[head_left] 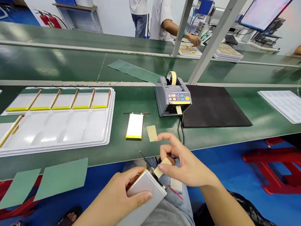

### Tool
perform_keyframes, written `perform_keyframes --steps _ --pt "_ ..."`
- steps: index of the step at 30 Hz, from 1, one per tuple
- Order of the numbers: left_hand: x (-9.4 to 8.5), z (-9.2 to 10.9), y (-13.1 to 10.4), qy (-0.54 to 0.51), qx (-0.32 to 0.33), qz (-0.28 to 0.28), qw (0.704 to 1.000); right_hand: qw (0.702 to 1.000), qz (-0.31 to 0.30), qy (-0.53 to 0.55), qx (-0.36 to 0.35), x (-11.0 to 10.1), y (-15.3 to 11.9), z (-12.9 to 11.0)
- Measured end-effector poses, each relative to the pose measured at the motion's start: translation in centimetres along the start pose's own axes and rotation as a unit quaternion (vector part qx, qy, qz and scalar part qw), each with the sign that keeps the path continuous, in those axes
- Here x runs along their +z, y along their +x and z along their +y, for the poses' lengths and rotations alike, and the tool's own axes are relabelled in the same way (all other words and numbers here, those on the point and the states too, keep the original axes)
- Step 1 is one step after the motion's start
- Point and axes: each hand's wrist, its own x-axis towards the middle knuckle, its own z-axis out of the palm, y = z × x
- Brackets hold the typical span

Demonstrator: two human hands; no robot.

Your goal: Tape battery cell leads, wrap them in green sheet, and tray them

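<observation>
Tape strip [164,167] at wired end of pouch cell [144,199]
Left hand [119,193] clamps the cell over the lap [186,213], long axis slanting away rightward; right hand [181,162], nearer that end, pinches the strip with thumb and finger

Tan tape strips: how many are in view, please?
3: one strip at the dispenser, one strip at the index fingertip of the right hand, one strip at its thumb. Others may be hidden.
</observation>
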Motion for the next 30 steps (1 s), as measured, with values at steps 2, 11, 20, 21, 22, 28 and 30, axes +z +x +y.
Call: perform_keyframes --steps 2,11,20,21,22,28,30 --pt "0.0 0.5 -0.3 0.033 -0.004 -0.001 0.999 1.000 -0.021 -0.019 0.013 0.4 0.2 0.1" --pt "0.0 1.1 -0.4 0.098 -0.009 -0.001 0.995 0.999 -0.034 -0.024 0.033 0.9 0.5 0.8" --pt "-0.1 1.5 -0.3 0.125 -0.024 -0.002 0.992 0.997 -0.028 -0.067 0.033 0.9 0.5 0.8" --pt "-0.1 1.7 -0.3 0.127 -0.025 -0.003 0.992 0.996 -0.028 -0.082 0.031 0.9 0.6 0.8" --pt "-0.1 2.0 -0.3 0.126 -0.025 -0.005 0.992 0.994 -0.027 -0.100 0.029 0.9 0.6 0.8" --pt "0.0 2.5 -0.3 0.125 -0.032 0.002 0.992 0.979 -0.020 -0.200 0.034 1.1 0.8 0.9" --pt "0.1 2.2 -0.3 0.131 -0.031 0.009 0.991 0.974 -0.033 -0.222 0.041 0.9 0.8 0.8"
